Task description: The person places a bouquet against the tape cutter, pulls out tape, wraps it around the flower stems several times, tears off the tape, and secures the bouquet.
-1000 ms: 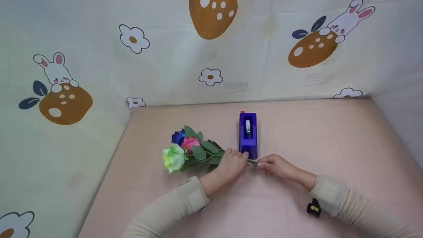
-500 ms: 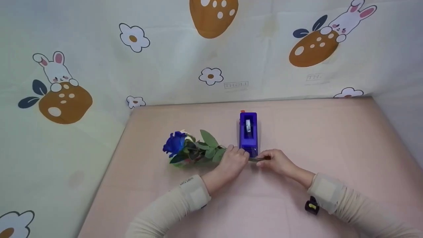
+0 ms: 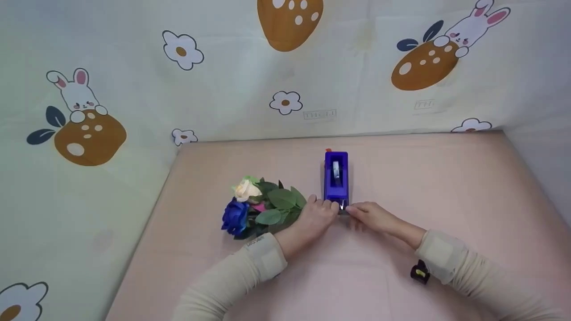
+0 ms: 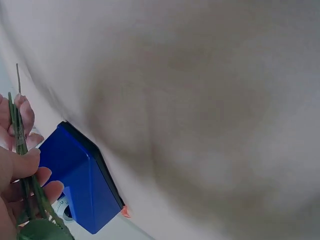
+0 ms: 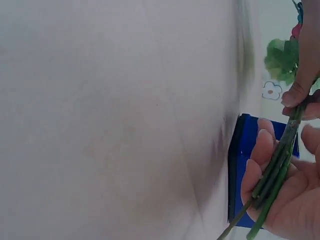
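A bunch of artificial roses lies sideways at the left in the head view, with a blue rose (image 3: 235, 217) and a cream rose (image 3: 247, 190) among green leaves (image 3: 282, 199). My left hand (image 3: 316, 219) grips the stems just below the leaves. On the other side, my right hand (image 3: 372, 217) has its fingers curled round the lower stems (image 5: 272, 182); its thumb stands off them. A shiny band of clear tape (image 5: 291, 127) shows on the stems between both hands. Directly behind the hands is a blue tape dispenser (image 3: 337, 178).
The dispenser holds a tape roll (image 3: 336, 170), with an orange bit (image 3: 328, 150) at its far end. Bunny-and-flower patterned cloth (image 3: 232, 89) stands behind the pinkish tabletop (image 3: 428, 178). A small black device (image 3: 419, 272) hangs at the right wrist.
The bunch has turned about its stems: green and pink blooms faced up first, then the blue rose, and now cream and blue show. Both hands stay nearly in place.
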Tool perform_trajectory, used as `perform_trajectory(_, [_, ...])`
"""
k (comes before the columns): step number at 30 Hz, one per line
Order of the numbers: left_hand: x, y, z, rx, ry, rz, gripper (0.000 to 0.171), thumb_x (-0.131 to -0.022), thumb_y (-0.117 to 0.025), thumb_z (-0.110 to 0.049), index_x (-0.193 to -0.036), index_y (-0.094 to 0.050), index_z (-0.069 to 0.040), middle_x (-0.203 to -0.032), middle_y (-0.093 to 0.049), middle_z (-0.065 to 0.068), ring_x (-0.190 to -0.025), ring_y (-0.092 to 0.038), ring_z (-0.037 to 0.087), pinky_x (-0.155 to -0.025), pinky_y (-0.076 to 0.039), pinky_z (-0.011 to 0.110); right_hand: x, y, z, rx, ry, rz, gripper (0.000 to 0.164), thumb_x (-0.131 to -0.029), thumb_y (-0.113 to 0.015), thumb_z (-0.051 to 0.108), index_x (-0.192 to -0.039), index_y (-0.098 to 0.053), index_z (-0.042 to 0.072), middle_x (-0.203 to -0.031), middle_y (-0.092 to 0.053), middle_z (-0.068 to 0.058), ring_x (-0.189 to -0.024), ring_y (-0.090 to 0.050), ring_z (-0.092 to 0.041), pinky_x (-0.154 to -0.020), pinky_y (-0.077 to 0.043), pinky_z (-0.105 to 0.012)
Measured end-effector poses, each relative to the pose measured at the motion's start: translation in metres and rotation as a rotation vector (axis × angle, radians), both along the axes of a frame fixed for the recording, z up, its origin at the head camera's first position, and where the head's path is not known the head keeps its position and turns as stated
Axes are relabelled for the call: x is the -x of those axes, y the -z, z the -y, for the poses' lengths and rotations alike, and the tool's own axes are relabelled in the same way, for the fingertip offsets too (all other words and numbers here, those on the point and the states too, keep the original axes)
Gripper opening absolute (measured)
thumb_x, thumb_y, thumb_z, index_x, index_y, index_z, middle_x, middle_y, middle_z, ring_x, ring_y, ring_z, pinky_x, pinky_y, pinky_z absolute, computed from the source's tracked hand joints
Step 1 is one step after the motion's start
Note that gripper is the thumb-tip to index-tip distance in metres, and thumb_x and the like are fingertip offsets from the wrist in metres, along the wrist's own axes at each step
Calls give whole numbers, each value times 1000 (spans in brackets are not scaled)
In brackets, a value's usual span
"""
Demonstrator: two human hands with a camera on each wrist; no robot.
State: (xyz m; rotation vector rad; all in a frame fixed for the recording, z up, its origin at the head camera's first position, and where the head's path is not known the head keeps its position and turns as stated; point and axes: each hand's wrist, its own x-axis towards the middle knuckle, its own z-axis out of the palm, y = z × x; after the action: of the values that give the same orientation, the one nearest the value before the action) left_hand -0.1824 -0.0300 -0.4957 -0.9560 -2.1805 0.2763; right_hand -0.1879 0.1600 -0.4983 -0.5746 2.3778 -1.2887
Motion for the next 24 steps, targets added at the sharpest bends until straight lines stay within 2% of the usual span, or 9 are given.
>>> perform_trajectory(2, [2,1,-1,-35,7,-42,16,-74,-63,-13,-71,-48,-15,-57,-53,-5,-49,-51,9,-55,-36,25,0,1,-1,23,-1,10,36,-97,-44,20,-83,-60,-9,-68,-60,-22,-57,-54,-23,-54,-46,-32])
perform_trajectory(4, [2,0,-1,-64,0,-39,15,-73,-64,-14,-71,-48,-15,-58,-53,-5,-50,-51,10,-56,-36,26,-1,1,-1,28,18,3,34,-96,-46,18,-81,-60,-9,-65,-58,-22,-57,-52,-20,-53,-44,-28])
perform_trajectory(7, [-2,-5,-1,-57,-50,38,16,-78,-65,-22,-75,-51,-14,-62,-56,-4,-55,-53,11,-58,-36,26,-1,1,-1,28,68,-5,30,-93,-51,17,-82,-63,-8,-65,-58,-19,-57,-49,-17,-53,-40,-23])
perform_trajectory(10, [-6,-10,-2,-7,-106,139,13,-78,-65,-23,-74,-57,-14,-64,-59,-4,-58,-53,12,-59,-36,27,-1,0,-1,16,123,0,26,-91,-55,16,-87,-66,-7,-67,-59,-19,-59,-48,-15,-53,-38,-22])
perform_trajectory(15, [-7,-16,-3,37,-157,265,5,-76,-63,-13,-73,-61,-16,-68,-62,-4,-61,-53,11,-60,-32,26,1,-3,0,-10,170,5,21,-88,-60,12,-95,-68,-5,-85,-67,-18,-71,-54,-12,-64,-45,-25])
perform_trajectory(18, [-5,-17,-3,22,-170,301,3,-77,-62,-12,-76,-61,-15,-71,-62,-3,-63,-53,12,-61,-32,26,4,-6,2,-27,165,-7,20,-85,-63,12,-96,-68,-5,-92,-68,-16,-79,-56,-11,-71,-47,-27])
perform_trajectory(24, [-3,-20,-3,23,-173,328,6,-80,-63,-18,-81,-61,-13,-75,-62,-2,-67,-53,13,-64,-34,27,11,-16,6,-66,178,37,15,-82,-66,8,-90,-68,-5,-84,-68,-12,-72,-54,-10,-67,-45,-25])
